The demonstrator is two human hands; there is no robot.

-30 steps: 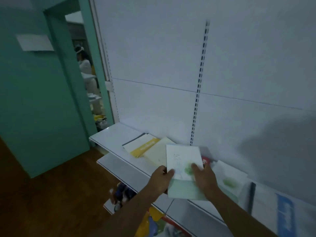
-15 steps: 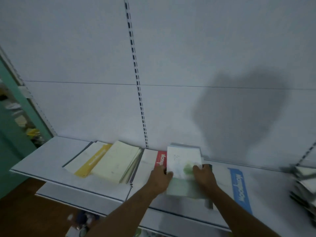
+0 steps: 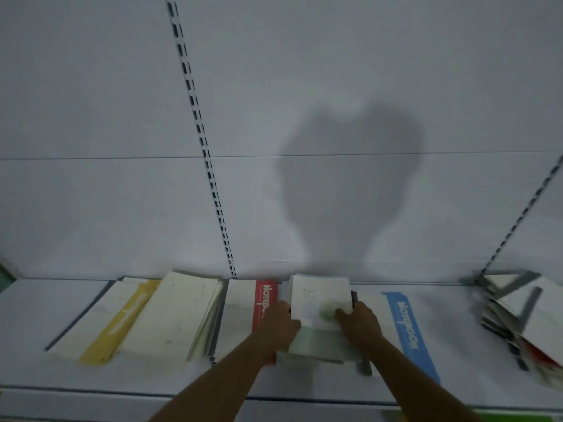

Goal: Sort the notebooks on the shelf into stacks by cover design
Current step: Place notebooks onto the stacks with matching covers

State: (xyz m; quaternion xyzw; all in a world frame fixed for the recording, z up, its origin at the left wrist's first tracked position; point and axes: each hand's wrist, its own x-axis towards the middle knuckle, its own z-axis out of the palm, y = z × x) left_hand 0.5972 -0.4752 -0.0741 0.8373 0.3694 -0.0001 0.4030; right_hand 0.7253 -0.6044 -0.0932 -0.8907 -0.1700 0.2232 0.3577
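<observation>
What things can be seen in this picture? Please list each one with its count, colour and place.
green-patterned notebook: one on top, white with a green blotch and pale green lower band, centre of the shelf, held by both hands
yellow-striped notebook: one, white with yellow band, left
cream notebooks: a stack, count unclear, overlapping the yellow-striped one
red-striped notebook: one, white with red band, left of centre
blue-striped notebook: one, white with blue band, right of centre
mixed pile: untidy, count unclear, far right
shelf: one, white
back panel: white, with slotted uprights
left hand: grips the notebook's left edge
right hand: grips its right edge
</observation>
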